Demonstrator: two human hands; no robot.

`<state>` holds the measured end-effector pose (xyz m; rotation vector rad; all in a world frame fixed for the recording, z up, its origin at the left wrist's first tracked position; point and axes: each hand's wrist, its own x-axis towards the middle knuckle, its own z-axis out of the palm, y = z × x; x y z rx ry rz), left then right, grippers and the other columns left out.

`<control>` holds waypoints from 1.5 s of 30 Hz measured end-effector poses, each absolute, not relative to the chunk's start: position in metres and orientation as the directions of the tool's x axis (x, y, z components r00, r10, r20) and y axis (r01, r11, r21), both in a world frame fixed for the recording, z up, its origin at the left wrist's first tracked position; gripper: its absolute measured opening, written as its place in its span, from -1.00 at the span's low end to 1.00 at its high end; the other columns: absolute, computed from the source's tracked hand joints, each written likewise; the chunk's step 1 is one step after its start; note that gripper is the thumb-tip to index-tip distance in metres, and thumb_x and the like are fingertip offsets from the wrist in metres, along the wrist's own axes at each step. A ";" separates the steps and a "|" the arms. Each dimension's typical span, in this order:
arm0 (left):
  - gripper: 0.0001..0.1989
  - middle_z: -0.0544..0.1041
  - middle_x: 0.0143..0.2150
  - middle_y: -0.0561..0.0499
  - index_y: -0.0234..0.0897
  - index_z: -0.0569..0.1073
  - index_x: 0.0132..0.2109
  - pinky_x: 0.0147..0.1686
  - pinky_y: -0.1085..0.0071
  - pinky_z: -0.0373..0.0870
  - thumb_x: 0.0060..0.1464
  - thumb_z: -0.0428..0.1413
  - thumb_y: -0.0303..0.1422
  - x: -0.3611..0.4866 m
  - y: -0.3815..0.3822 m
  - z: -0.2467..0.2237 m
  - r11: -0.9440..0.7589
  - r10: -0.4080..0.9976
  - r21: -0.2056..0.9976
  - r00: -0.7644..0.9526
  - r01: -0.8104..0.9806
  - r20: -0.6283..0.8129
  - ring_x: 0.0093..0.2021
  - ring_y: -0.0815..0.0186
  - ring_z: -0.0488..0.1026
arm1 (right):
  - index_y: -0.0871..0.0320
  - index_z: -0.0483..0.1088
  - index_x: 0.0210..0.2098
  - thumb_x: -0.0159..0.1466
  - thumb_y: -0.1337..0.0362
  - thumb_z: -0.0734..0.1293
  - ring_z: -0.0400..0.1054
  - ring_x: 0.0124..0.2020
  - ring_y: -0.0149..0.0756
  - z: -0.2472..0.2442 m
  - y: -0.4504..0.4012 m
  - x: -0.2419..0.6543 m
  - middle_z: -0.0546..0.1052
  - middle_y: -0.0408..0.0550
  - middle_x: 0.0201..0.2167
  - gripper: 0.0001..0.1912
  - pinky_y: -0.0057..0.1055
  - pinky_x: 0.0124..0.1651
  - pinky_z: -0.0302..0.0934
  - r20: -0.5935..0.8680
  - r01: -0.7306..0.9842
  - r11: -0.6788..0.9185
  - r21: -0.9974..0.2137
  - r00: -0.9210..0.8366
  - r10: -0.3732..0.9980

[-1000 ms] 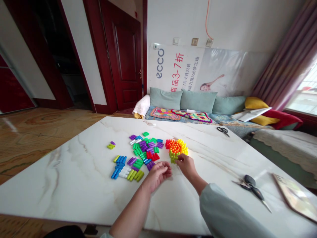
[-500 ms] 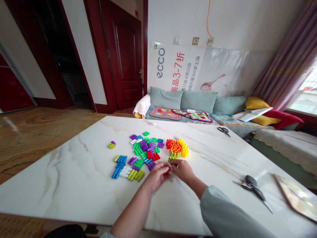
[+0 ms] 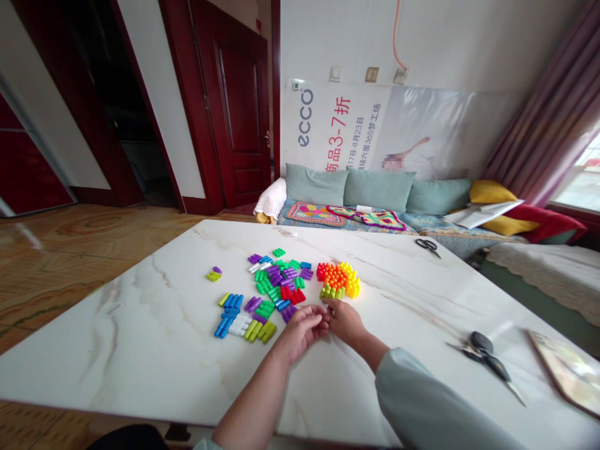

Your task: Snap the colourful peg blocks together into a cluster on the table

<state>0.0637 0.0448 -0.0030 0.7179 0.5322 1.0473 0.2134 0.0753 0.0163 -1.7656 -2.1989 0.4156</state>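
My left hand [image 3: 304, 331] and my right hand [image 3: 344, 322] meet above the white marbled table [image 3: 164, 362], fingertips together. Both are closed, and whatever they pinch is too small and hidden to name. Just beyond my right hand lie yellow-green pieces [image 3: 332, 292], touching a cluster of orange pieces [image 3: 334, 275] and yellow pieces [image 3: 351, 281]. Left of my hands spread short glossy tubes in purple, green, blue, white and red, among them red ones [image 3: 293, 295] and blue ones [image 3: 228, 312].
Black-handled scissors [image 3: 427, 245] lie at the far right edge. Another dark-handled tool [image 3: 492, 359] and a flat patterned object [image 3: 562, 369] rest at the right. Small green and purple pieces [image 3: 214, 275] sit apart at the left. A sofa [image 3: 379, 194] stands behind the table.
My right hand has shifted slightly left, closer against my left fingertips. The camera view has moved a little.
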 end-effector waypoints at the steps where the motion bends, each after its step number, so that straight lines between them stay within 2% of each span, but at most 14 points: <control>1: -0.79 0.51 -0.27 -0.06 -0.38 0.47 -0.22 -0.28 0.51 0.40 -0.04 0.26 -0.42 0.064 0.045 -0.003 0.313 0.909 0.749 0.412 -0.584 -0.058 -0.35 0.44 0.46 | 0.10 0.40 0.00 0.10 0.37 0.25 0.42 -0.27 -0.27 0.016 0.075 0.214 0.57 -0.05 -0.26 -0.55 -0.46 -0.29 0.12 0.045 0.891 0.216 -0.399 -0.216 0.975; 4: -0.79 0.51 -0.27 -0.06 -0.38 0.47 -0.22 -0.26 0.50 0.41 -0.05 0.26 -0.43 0.064 0.046 -0.002 0.311 0.909 0.746 0.412 -0.589 -0.054 -0.35 0.44 0.46 | 0.08 0.40 -0.02 0.09 0.37 0.27 0.40 -0.23 -0.29 0.014 0.072 0.217 0.55 -0.06 -0.23 -0.56 -0.48 -0.26 0.11 0.069 0.866 0.284 -0.412 -0.282 0.957; 8: -0.77 0.51 -0.28 -0.06 -0.38 0.46 -0.24 -0.26 0.48 0.41 -0.08 0.29 -0.42 0.064 0.045 -0.003 0.309 0.912 0.744 0.405 -0.592 -0.056 -0.36 0.43 0.47 | 0.10 0.42 -0.23 0.16 0.36 0.22 0.35 -0.32 -0.38 0.008 0.057 0.216 0.48 -0.10 -0.27 -0.79 -0.51 -0.31 0.06 0.149 0.852 0.361 -0.379 -0.328 0.933; 10: -0.76 0.51 -0.29 -0.05 -0.38 0.46 -0.25 -0.28 0.48 0.41 -0.10 0.29 -0.41 0.064 0.044 -0.003 0.301 0.916 0.747 0.398 -0.593 -0.053 -0.36 0.43 0.46 | 0.13 0.39 -0.29 0.19 0.36 0.19 0.32 -0.35 -0.39 0.003 0.050 0.213 0.44 -0.10 -0.29 -0.84 -0.49 -0.33 0.04 0.201 0.871 0.358 -0.336 -0.305 0.931; 15: -0.74 0.50 -0.31 -0.03 -0.38 0.46 -0.26 -0.29 0.48 0.39 -0.12 0.31 -0.40 0.065 0.043 -0.002 0.274 0.925 0.757 0.379 -0.593 -0.038 -0.38 0.44 0.45 | 0.16 0.33 -0.29 0.19 0.40 0.18 0.31 -0.29 -0.37 0.000 0.043 0.208 0.40 -0.07 -0.27 -0.86 -0.47 -0.29 0.03 0.224 0.892 0.366 -0.265 -0.312 0.923; 22: -0.77 0.48 -0.30 -0.03 -0.35 0.47 -0.29 -0.29 0.45 0.35 -0.14 0.28 -0.36 0.068 0.036 -0.001 0.177 0.952 0.816 0.307 -0.551 0.001 -0.39 0.42 0.43 | 0.14 0.31 -0.25 0.17 0.42 0.18 0.31 -0.26 -0.34 0.004 0.044 0.206 0.41 -0.07 -0.26 -0.83 -0.46 -0.26 0.04 0.189 0.894 0.364 -0.261 -0.322 0.928; 26: -0.88 0.51 -0.30 -0.06 -0.34 0.48 -0.29 -0.30 0.45 0.34 -0.04 0.15 -0.42 0.059 0.032 0.015 0.003 0.957 0.950 0.277 -0.311 0.088 -0.35 0.37 0.43 | 0.13 0.32 -0.24 0.22 0.38 0.15 0.32 -0.26 -0.33 0.003 0.044 0.207 0.41 -0.07 -0.27 -0.84 -0.45 -0.26 0.05 0.218 0.887 0.392 -0.245 -0.343 0.914; 29: -0.86 0.53 -0.29 -0.06 -0.31 0.48 -0.26 -0.25 0.43 0.36 0.01 0.06 -0.44 0.029 0.044 0.034 -0.186 0.956 0.980 0.214 -0.077 0.198 -0.30 0.32 0.45 | 0.13 0.31 -0.16 0.29 0.33 0.10 0.33 -0.24 -0.32 0.002 0.044 0.208 0.41 -0.05 -0.23 -0.79 -0.44 -0.23 0.06 0.224 0.890 0.398 -0.223 -0.351 0.909; 31: -0.81 0.54 -0.25 -0.04 -0.29 0.48 -0.21 -0.16 0.41 0.36 0.04 0.01 -0.45 -0.006 0.063 0.044 -0.298 0.955 0.936 0.050 0.187 0.293 -0.20 0.28 0.46 | 0.13 0.31 -0.12 0.31 0.31 0.08 0.34 -0.22 -0.31 0.002 0.044 0.209 0.42 -0.04 -0.22 -0.76 -0.43 -0.23 0.07 0.219 0.891 0.398 -0.217 -0.353 0.910; 33: -0.75 0.54 -0.19 -0.02 -0.26 0.48 -0.17 -0.11 0.39 0.36 0.06 -0.04 -0.46 -0.050 0.087 0.051 -0.251 0.919 0.776 -0.108 0.579 0.378 -0.15 0.26 0.46 | 0.13 0.31 -0.11 0.32 0.30 0.08 0.34 -0.22 -0.30 0.001 0.044 0.209 0.42 -0.04 -0.22 -0.76 -0.42 -0.23 0.07 0.215 0.891 0.398 -0.217 -0.354 0.910; 34: -0.71 0.53 -0.13 -0.05 -0.27 0.48 -0.14 -0.05 0.34 0.33 0.04 -0.05 -0.49 -0.074 0.099 0.052 -0.206 0.906 0.733 -0.157 0.648 0.394 -0.10 0.23 0.43 | 0.13 0.31 -0.11 0.32 0.30 0.08 0.34 -0.23 -0.30 0.001 0.044 0.209 0.42 -0.04 -0.22 -0.76 -0.42 -0.23 0.07 0.215 0.890 0.399 -0.220 -0.354 0.910; 38: -0.68 0.50 -0.10 -0.10 -0.27 0.53 -0.21 0.16 0.17 0.13 -0.12 0.01 -0.57 -0.156 0.136 0.048 -0.080 0.911 0.608 -0.189 0.790 0.365 0.00 0.10 0.34 | 0.14 0.31 -0.11 0.31 0.31 0.09 0.34 -0.23 -0.30 0.002 0.044 0.209 0.42 -0.03 -0.22 -0.76 -0.43 -0.23 0.07 0.209 0.889 0.393 -0.236 -0.349 0.914; 41: -0.65 0.53 -0.16 -0.06 -0.22 0.56 -0.25 0.13 0.23 0.17 -0.20 0.05 -0.59 -0.190 0.147 0.034 -0.044 0.946 0.540 -0.138 0.841 0.292 -0.05 0.11 0.38 | 0.14 0.31 -0.12 0.30 0.31 0.09 0.33 -0.24 -0.30 0.002 0.044 0.209 0.42 -0.04 -0.22 -0.76 -0.43 -0.24 0.07 0.210 0.885 0.394 -0.248 -0.348 0.914; 45: -0.67 0.51 -0.14 -0.05 -0.20 0.58 -0.24 0.12 0.29 0.20 -0.20 0.07 -0.53 -0.204 0.148 0.015 -0.016 0.962 0.484 -0.118 0.875 0.245 -0.07 0.15 0.40 | 0.13 0.31 -0.12 0.30 0.32 0.09 0.33 -0.23 -0.30 0.002 0.044 0.209 0.42 -0.05 -0.23 -0.76 -0.43 -0.23 0.06 0.203 0.881 0.398 -0.256 -0.354 0.913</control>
